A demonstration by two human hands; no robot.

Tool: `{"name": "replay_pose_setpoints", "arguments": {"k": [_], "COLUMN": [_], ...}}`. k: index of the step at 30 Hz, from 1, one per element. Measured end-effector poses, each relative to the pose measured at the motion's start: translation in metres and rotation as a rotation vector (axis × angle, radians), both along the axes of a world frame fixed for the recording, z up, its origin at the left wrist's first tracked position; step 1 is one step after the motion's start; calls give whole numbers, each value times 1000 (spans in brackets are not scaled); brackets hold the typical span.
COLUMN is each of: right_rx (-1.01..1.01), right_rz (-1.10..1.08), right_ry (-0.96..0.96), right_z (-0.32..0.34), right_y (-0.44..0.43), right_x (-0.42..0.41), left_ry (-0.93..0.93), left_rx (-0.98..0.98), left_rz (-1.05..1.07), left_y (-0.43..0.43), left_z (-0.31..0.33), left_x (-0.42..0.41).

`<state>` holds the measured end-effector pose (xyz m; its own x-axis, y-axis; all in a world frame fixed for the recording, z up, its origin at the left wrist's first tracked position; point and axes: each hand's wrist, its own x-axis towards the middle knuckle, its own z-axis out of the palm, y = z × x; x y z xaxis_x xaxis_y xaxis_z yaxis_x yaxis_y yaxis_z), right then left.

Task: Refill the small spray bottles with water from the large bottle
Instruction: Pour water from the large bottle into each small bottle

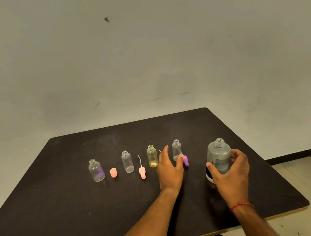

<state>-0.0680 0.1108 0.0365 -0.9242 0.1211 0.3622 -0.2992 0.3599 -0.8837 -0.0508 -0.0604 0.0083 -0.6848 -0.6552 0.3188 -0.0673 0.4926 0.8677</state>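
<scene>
On the right side of the dark table (84,217) stands the large bottle (218,155), upright and uncapped, its body cloudy with a white and dark-blue band at the base (how much water it holds I cannot tell). The right hand (230,175) grips it low down, thumb on the near-left side and fingers curled round the right. A red thread (240,205) circles that wrist.

To its left, four small spray bottles stand in a row, all upright with open necks. The nearest to the large one is a clear bottle (176,150). Next comes a yellow-tinted bottle (152,157) with something pale at its bottom, then a plain clear bottle (127,162). At the far left is a purple-marked bottle (96,171). No water level shows in any of them.

The left hand (169,171) is over the table between the yellow-tinted bottle and the first clear one, fingers straight and spread, holding nothing. It partly hides the yellow bottle's right side. Its thumb tip is just beside a purple spray head (185,160) lying in front of the clear bottle, though I cannot tell if they touch.

Two more loose tops lie along the row. A pink spray head (142,172) with its white tube sits between the plain and yellow bottles. A pink cap (113,172) sits between the two leftmost bottles.
</scene>
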Motion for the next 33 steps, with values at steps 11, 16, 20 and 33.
{"name": "replay_pose_setpoints", "arguments": {"k": [11,16,20,33], "right_rx": [66,91,106,251], "right_rz": [134,139,145,211], "right_ry": [-28,-29,-36,104], "right_z": [-9,-8,-6,21], "right_y": [9,11,11,7], "right_x": [-14,-15,-16,-5], "left_ry": [-66,-12,53,175], "left_rx": [100,96,62,14], "left_rz": [25,44,3,-141], "left_y": [4,7,11,6], "left_z": [5,6,15,35], "left_x": [-38,-36,-30,22]}}
